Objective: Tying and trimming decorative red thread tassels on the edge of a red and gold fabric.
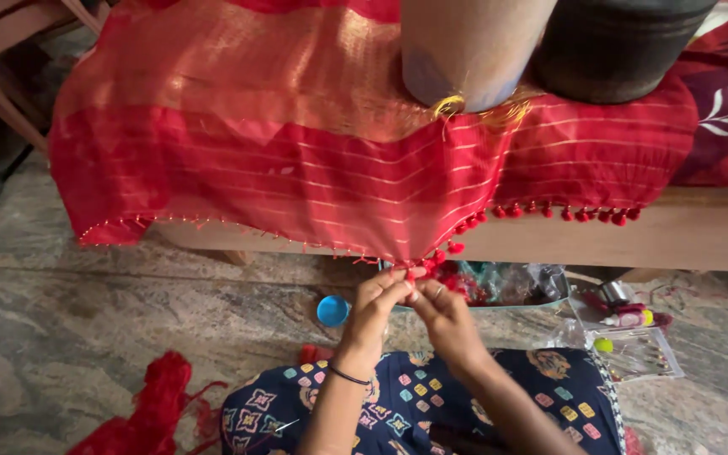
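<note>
We pinch the sari hem at lower centre.
Left hand (377,303) and right hand (440,310) both grasp the red sari (297,177) edge beside a tassel (456,248); hard pulling may tear its thread.

A home turned handcraft corner: a polished stone floor (86,312) serves as the seat, a red sari cloth (280,168) with a tasselled edge hangs over a low wooden bench (701,236) (weighted by two pots), and loose red thread (157,404) lies beside a tray of sewing bits (516,286).
</note>
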